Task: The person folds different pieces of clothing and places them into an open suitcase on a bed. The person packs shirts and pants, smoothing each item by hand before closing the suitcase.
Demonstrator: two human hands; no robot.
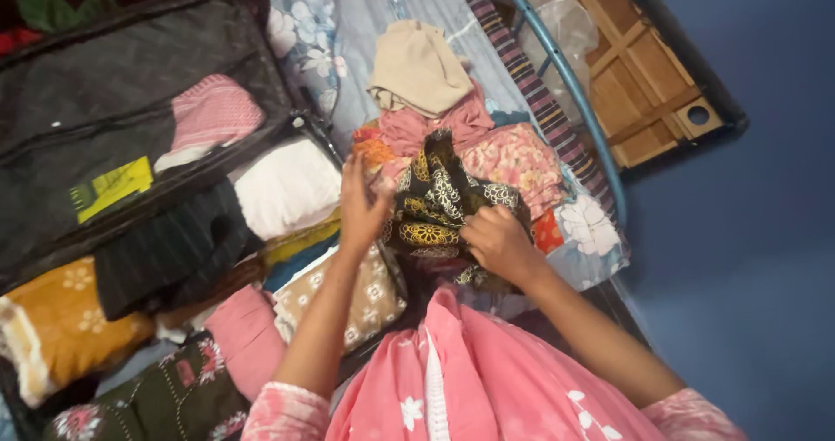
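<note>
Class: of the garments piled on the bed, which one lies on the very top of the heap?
The plain beige garment: it crowns the pile, above the pink ones and the black-and-yellow patterned cloth.

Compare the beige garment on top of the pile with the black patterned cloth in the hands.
The beige garment is plain; the black patterned cloth carries yellow and white motifs. The beige one lies untouched at the pile's far end; the black one is gripped by the left hand and right hand. Both are crumpled fabric.
</note>
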